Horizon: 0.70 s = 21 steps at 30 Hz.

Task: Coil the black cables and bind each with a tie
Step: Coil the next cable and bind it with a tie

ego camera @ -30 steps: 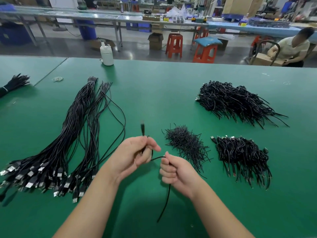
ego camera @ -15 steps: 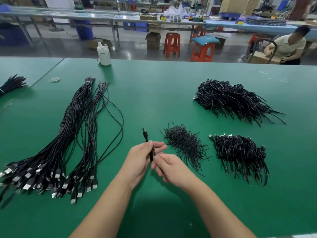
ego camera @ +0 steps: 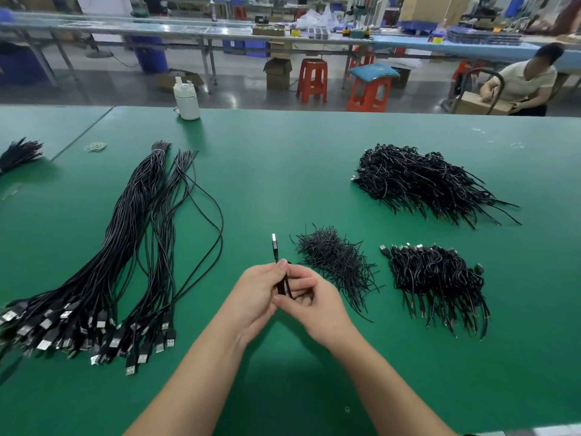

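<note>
My left hand (ego camera: 256, 292) grips a coiled black cable (ego camera: 280, 284) between thumb and fingers, and its USB plug (ego camera: 274, 244) sticks up above the hand. My right hand (ego camera: 309, 302) meets the left one and its fingers curl round the same coil. A long bundle of straight black cables (ego camera: 125, 247) lies on the left, plugs toward me. A small heap of black ties (ego camera: 334, 262) sits just right of my hands. Two piles of bound coils lie further right, one near (ego camera: 437, 281) and one far (ego camera: 418, 180).
The green table (ego camera: 283, 171) spreads across the view. A white bottle (ego camera: 186, 100) stands at its far edge. Another dark bundle (ego camera: 19, 154) lies at the far left. Beyond the table are red stools and a seated person (ego camera: 522, 83).
The loose cable tail that hung below my right hand has been wound in. My hands came together over the coil and the plug now stands upright.
</note>
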### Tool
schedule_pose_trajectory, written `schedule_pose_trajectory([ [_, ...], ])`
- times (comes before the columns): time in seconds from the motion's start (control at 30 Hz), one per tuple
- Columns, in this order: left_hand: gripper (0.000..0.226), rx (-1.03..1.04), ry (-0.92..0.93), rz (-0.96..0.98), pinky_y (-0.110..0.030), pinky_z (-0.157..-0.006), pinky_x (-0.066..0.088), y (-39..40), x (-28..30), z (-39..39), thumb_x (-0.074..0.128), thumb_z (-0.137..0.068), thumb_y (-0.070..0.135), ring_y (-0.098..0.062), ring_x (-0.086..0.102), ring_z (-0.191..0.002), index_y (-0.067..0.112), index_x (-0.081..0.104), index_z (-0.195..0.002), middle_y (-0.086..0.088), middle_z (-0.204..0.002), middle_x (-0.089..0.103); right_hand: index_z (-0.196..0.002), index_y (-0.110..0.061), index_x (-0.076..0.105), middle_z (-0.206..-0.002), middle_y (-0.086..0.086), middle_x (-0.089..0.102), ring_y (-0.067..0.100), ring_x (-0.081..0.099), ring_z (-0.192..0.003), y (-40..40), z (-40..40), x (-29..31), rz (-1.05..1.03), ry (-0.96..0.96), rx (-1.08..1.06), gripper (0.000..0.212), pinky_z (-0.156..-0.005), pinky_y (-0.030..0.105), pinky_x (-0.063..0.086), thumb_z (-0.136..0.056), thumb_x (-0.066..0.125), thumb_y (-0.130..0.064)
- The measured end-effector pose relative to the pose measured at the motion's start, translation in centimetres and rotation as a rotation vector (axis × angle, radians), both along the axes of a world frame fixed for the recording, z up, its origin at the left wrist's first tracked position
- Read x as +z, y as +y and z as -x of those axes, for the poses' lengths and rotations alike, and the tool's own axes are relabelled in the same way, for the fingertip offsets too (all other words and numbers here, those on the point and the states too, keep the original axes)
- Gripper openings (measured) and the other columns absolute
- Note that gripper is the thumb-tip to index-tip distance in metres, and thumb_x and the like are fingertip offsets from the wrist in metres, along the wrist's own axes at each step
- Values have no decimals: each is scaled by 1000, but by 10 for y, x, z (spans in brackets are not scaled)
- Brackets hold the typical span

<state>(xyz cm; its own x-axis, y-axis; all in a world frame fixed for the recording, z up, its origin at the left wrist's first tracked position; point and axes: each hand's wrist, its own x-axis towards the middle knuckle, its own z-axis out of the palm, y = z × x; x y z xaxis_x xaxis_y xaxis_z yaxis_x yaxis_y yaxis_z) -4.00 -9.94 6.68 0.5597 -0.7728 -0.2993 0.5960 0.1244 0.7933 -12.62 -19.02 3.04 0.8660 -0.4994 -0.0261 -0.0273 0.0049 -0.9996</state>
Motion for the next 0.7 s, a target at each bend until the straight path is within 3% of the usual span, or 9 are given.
schedule_pose_trajectory([
  [0.1,43,-89,-48,-51,-48,-81,60,2,4,-5,47,-101,15,-38,72,-88,3,76,-72,-34,-97,69,-119,-20,64,-97,-1,74,6,63,-83,1,2,-2,-99,-36,23,47,-80,24,53,-79,77,1],
  [0.23,38,-155,-107,-92,-52,-93,52,7,6,-6,49,-98,15,-37,72,-90,3,73,-72,-32,-96,70,-106,-21,68,-91,-1,71,10,62,-84,3,5,1,-71,-59,52,35,-78,26,52,-77,77,-3],
  [0.33,36,-165,-144,-94,-43,-86,58,9,7,-5,50,-97,17,-35,72,-85,2,72,-72,-28,-92,71,-93,-18,66,-81,-5,67,8,59,-75,5,6,0,-15,2,20,24,-73,25,51,-73,77,-13],
  [0.43,30,-194,-145,-80,-31,-76,58,12,8,-6,53,-94,18,-34,72,-87,-4,68,-79,-30,-96,70,-91,-16,63,-80,-3,66,11,60,-77,6,5,-1,3,23,17,25,-77,34,52,-71,79,-15],
  [0.53,30,-265,-117,-38,-33,-84,58,18,8,-8,53,-93,16,-36,71,-94,-5,70,-81,-31,-101,69,-99,-16,65,-89,3,70,12,64,-86,7,6,-3,1,-1,32,31,-86,39,54,-72,80,-14],
  [0.7,33,-182,-201,-153,-34,-82,57,15,1,-6,50,-99,17,-31,71,-84,-4,70,-83,-29,-92,71,-89,-24,61,-87,2,66,6,60,-77,10,4,-9,129,68,-46,25,-76,32,52,-71,78,-25],
])
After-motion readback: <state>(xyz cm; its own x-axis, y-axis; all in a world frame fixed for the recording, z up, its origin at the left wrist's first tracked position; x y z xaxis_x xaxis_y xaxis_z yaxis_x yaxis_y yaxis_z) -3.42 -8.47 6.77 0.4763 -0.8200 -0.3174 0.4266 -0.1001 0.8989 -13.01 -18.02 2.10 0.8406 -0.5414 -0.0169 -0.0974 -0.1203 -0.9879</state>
